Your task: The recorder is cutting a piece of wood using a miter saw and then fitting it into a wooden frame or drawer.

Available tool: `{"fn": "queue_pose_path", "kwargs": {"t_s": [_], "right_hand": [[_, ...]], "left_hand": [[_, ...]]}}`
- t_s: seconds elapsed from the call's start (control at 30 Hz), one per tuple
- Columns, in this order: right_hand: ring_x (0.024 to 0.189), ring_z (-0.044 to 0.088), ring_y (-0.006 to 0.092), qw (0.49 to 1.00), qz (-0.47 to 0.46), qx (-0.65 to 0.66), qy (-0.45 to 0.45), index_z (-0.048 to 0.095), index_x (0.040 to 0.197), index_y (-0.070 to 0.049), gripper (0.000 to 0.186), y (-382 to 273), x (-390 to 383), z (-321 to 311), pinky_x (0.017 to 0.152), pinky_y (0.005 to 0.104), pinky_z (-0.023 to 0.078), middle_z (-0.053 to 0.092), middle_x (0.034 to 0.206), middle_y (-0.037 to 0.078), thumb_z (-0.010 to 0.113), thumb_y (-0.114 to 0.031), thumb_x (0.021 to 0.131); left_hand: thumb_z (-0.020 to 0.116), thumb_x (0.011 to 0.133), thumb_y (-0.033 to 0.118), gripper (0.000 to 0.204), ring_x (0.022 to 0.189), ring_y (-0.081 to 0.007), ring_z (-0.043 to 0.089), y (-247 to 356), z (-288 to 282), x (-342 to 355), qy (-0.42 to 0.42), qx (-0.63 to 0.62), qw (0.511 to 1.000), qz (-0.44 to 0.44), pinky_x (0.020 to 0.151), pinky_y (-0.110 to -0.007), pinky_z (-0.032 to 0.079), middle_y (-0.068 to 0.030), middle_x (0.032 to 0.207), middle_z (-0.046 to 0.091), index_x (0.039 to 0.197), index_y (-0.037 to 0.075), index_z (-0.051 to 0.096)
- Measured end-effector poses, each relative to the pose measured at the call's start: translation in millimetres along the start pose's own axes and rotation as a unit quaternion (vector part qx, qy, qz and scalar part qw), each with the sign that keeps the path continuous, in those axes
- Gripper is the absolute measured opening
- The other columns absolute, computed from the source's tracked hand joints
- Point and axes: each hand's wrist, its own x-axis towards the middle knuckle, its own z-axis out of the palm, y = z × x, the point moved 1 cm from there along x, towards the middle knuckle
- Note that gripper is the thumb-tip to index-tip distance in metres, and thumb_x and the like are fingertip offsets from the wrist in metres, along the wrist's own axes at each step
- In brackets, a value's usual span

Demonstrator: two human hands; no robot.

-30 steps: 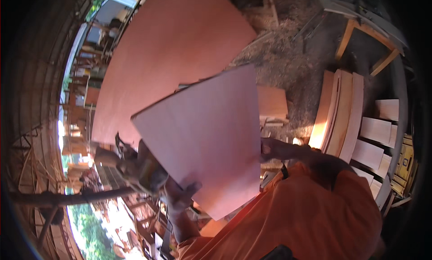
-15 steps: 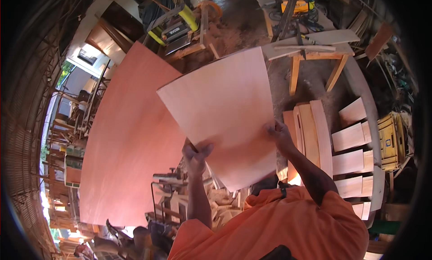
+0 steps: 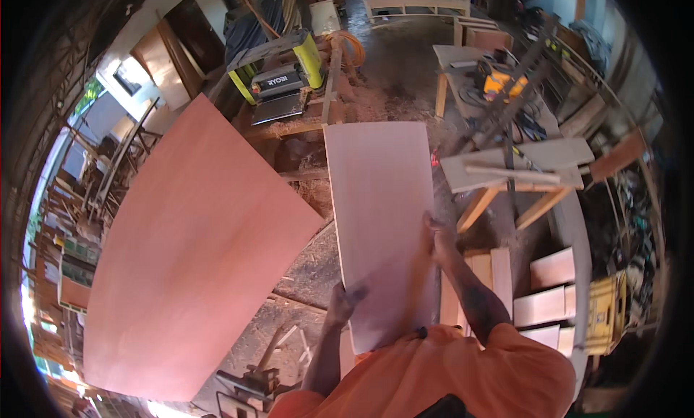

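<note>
A pale, rectangular wooden panel [image 3: 379, 194] extends away from my body, its near end against my orange shirt. My left hand [image 3: 343, 305] grips its left edge near the lower end, with the thumb on top. Farther up, my right hand [image 3: 439, 241] is closed on the right edge. The fingers under the panel are hidden. To the left is a large reddish plywood sheet [image 3: 195, 252], apart from the panel and touched by neither hand.
A green-and-black planer [image 3: 278, 78] sits on a wooden stand beyond the panel. At right are a workbench [image 3: 517, 165] with a yellow power tool [image 3: 502, 83], stacked boards [image 3: 499, 270], a row of small wooden pieces [image 3: 541, 306] and a yellow crate [image 3: 606, 313]. Offcuts litter the floor.
The panel has turned from slanted to nearly straight ahead and looks narrower. Both hands moved lower in view, still gripping its edges. My view has tilted up, showing more of the far workshop.
</note>
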Motion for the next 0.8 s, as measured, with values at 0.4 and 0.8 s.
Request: {"fn": "queue_pose_path", "kwargs": {"t_s": [0.4,0.8], "right_hand": [[0.091,0.058,0.0153,0.995,0.098,-0.011,0.028,0.056,0.120,0.006,0.046,1.7,207.0,53.6,0.079,0.0308,0.048,0.062,0.100,0.008,0.054,-0.034,0.097],[0.080,0.054,0.0083,0.992,-0.114,0.018,0.046,0.061,0.113,-0.003,0.027,-66.9,325.8,86.0,0.070,0.0283,0.046,0.061,0.092,0.001,0.057,-0.024,0.096]], "left_hand": [[0.070,0.083,0.020,0.048,0.093,-0.0173,0.062,79.4,-55.5,265.9,-0.121,0.039,0.986,-0.104,0.082,-0.031,0.050,-0.0102,0.105,0.064,0.120,-0.005,0.054],[0.076,0.077,0.011,0.050,0.102,-0.0140,0.058,16.7,-64.5,530.8,-0.163,0.046,0.977,-0.128,0.091,-0.030,0.045,-0.0030,0.113,0.062,0.122,0.002,0.057]]}}
